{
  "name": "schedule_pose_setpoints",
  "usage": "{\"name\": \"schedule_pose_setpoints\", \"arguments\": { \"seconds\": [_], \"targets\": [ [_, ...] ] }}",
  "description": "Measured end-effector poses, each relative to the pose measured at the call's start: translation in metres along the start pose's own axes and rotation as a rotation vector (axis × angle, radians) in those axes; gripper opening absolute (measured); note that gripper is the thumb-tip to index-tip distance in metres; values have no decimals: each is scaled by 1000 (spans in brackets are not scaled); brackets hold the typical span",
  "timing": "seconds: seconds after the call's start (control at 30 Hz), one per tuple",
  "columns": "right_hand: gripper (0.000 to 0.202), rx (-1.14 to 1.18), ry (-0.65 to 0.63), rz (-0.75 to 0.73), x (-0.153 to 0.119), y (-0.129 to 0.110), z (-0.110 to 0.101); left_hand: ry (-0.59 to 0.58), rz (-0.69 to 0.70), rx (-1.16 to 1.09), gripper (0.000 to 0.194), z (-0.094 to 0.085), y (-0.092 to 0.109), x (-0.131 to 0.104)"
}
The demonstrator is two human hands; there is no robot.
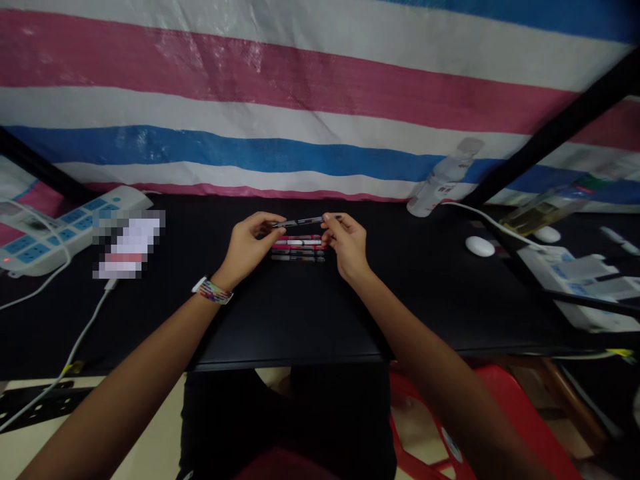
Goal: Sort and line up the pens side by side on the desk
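Observation:
A dark pen (306, 221) is held level above the black table, one end in each hand. My left hand (253, 239) pinches its left end between thumb and fingers. At the other end, the thumb and forefinger of my right hand (349, 243) grip the pen. Just below it, several pens lie side by side on the tabletop. Those farther back are red and white pens (299, 243); the nearer ones are dark pens (299, 255). My right fingertips are close to the right ends of the red pens; whether they touch is unclear.
A white power strip (75, 230) and a blurred-out phone (129, 247) with a cable are on the left. To the right stand a clear bottle (440, 179) and a white egg-shaped object (480, 247). Striped sheeting (300, 100) hangs behind the black table (295, 320). A red stool (520, 407) stands below.

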State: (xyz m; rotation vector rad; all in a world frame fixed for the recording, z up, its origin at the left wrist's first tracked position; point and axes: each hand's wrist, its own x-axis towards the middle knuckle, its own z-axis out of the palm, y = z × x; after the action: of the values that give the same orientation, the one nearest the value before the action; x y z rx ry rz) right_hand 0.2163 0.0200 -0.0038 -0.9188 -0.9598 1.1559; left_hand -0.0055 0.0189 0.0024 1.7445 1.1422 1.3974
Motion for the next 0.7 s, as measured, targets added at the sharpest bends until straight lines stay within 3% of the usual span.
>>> {"name": "schedule_pose_setpoints", "arguments": {
  "seconds": [0.2,0.4,0.53,0.7],
  "targets": [
    [21,-224,13,-147,15,14,-10,42,32,105,17,-2,-9,5],
    [24,-675,-83,-390,15,16,-22,65,25,224,12,-5,-20,8],
    [24,-915,-150,-417,14,17,-25,31,2,346,9,-7,-28,9],
    [29,-998,-173,-418,12,20,-25,-12,3,408,9,-8,-34,9]
  ]
}}
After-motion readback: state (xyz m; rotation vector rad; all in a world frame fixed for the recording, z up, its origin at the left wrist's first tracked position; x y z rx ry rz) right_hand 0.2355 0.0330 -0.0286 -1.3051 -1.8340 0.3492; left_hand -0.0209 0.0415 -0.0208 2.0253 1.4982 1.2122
